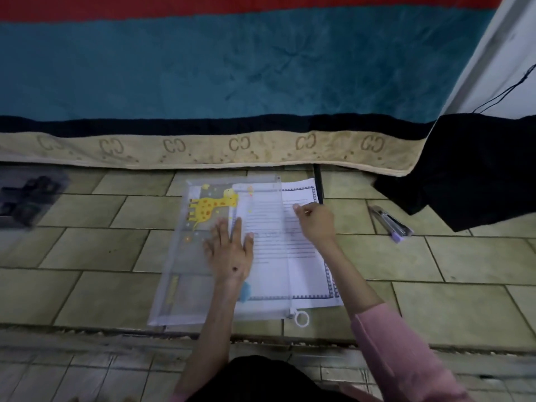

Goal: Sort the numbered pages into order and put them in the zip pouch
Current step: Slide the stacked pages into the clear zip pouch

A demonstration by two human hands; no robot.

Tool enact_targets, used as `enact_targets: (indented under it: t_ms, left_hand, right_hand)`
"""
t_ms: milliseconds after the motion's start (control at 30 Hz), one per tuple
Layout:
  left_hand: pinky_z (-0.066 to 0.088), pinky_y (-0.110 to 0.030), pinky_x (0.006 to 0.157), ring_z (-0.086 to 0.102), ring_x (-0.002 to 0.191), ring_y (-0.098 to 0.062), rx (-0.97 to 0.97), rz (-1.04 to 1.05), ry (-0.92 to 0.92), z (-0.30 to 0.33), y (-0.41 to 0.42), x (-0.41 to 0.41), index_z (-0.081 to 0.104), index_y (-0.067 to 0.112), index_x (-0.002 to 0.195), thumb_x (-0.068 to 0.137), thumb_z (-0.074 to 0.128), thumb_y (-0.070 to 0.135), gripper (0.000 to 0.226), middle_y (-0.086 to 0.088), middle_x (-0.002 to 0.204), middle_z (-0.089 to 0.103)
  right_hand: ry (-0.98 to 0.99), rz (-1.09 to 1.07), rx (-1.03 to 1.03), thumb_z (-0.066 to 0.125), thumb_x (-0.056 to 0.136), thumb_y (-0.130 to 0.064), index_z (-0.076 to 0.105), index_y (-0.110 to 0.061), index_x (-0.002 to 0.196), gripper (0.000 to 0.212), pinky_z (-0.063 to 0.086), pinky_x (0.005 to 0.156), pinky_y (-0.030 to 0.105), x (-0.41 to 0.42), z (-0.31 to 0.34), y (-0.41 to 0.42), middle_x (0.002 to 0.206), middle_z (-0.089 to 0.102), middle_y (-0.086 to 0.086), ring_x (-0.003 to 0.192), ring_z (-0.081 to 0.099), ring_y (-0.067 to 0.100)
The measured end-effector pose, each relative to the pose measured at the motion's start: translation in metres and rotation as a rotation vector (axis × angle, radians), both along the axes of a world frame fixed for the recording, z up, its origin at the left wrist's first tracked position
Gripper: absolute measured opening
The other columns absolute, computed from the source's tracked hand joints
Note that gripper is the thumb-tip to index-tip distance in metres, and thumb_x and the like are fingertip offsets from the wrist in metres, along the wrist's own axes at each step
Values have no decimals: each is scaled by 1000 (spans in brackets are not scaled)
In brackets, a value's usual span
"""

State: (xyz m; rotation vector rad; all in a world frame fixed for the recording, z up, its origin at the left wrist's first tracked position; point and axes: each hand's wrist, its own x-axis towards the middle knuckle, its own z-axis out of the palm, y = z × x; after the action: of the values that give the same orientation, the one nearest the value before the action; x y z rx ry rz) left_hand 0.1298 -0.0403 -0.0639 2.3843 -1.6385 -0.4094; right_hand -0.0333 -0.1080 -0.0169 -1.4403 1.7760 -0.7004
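A translucent zip pouch with a yellow giraffe print lies on the tiled floor, its zip edge to the right and a white ring pull at the near corner. A stack of lined white pages with a patterned border sits partly inside the pouch, its right part sticking out. My left hand lies flat with straight fingers on the pouch. My right hand rests on the exposed part of the pages with curled fingers, pinching them.
A stapler lies on the floor to the right. A dark blurred object sits at the far left. A blanket-covered mattress edge runs across behind the pouch, with dark cloth hanging at the right.
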Motion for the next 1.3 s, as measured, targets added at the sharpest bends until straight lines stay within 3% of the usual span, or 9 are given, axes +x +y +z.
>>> enact_targets:
  t_ms: [100, 267, 400, 567, 767, 900, 1000, 1133, 1300]
  left_hand:
    - [1, -49, 116, 0, 147, -24, -27, 3, -46, -4, 2, 1, 16, 30, 148, 98, 23, 46, 53, -4, 159, 5]
    - [0, -49, 115, -2, 147, -23, -28, 6, -50, -6, 1, 0, 14, 30, 149, 98, 21, 45, 53, -4, 159, 3]
    - [0, -49, 116, -2, 147, -22, -17, 11, -62, -6, 0, 1, 11, 30, 149, 99, 20, 45, 53, -3, 159, 2]
    - [3, -49, 116, 2, 146, -21, -42, 20, -36, -3, 1, 1, 16, 23, 149, 98, 23, 46, 56, -4, 159, 8]
    - [7, -52, 115, 11, 145, -20, 31, 60, 153, 19, -4, 25, 34, 23, 142, 88, 37, 63, 67, -2, 157, 15]
    - [5, -53, 114, 5, 145, -30, 53, 135, 73, 32, -14, 11, 34, 15, 142, 80, 47, 68, 82, -13, 157, 10]
    - [18, -45, 114, 19, 141, -30, -122, 49, 82, 33, -16, -28, 45, 14, 135, 76, 56, 64, 78, -14, 152, 26]
    - [30, -44, 107, 37, 128, -32, -77, 37, 139, 26, -16, -49, 57, 15, 120, 69, 64, 64, 71, -11, 136, 46]
    - [41, -27, 88, 61, 100, -26, -153, 29, 231, 33, -24, -52, 73, 11, 80, 71, 67, 36, 27, -6, 96, 68]
  right_hand:
    - [137, -106, 79, 51, 93, -25, 49, -3, 75, 28, 40, 73, 32, -27, 1, -1, 89, 58, 24, 89, 56, 30]
    - [-70, -10, 240, 59, 89, -22, 55, -7, 68, 26, 40, 52, 23, -36, 10, 2, 76, 58, 7, 70, 56, 19]
    - [-237, 64, 229, 64, 86, -18, 60, -2, 112, 31, 53, 85, 32, -34, 11, 4, 114, 64, 9, 101, 62, 24]
    - [-477, 106, 317, 63, 88, -12, 45, -18, 119, 36, 52, 81, 35, -33, 18, 17, 114, 60, 4, 101, 61, 24]
    - [-437, 35, 244, 58, 89, 0, 58, 4, 117, 29, 52, 87, 39, -61, 18, 19, 120, 62, 19, 98, 64, 29]
    - [-429, 32, 248, 58, 89, -3, 59, -4, 115, 25, 53, 83, 43, -104, 22, 14, 116, 65, 17, 92, 64, 30]
    - [-488, 14, 281, 59, 90, -5, 55, -9, 118, 29, 53, 79, 44, -127, 21, 15, 115, 64, 11, 95, 64, 30]
    - [-481, 13, 195, 58, 89, -1, 55, -6, 123, 34, 55, 77, 39, -144, 20, 20, 116, 65, 11, 96, 65, 30]
    - [-428, 38, 118, 56, 90, -1, 59, -10, 116, 27, 57, 69, 31, -165, 28, 21, 111, 66, 10, 86, 67, 22]
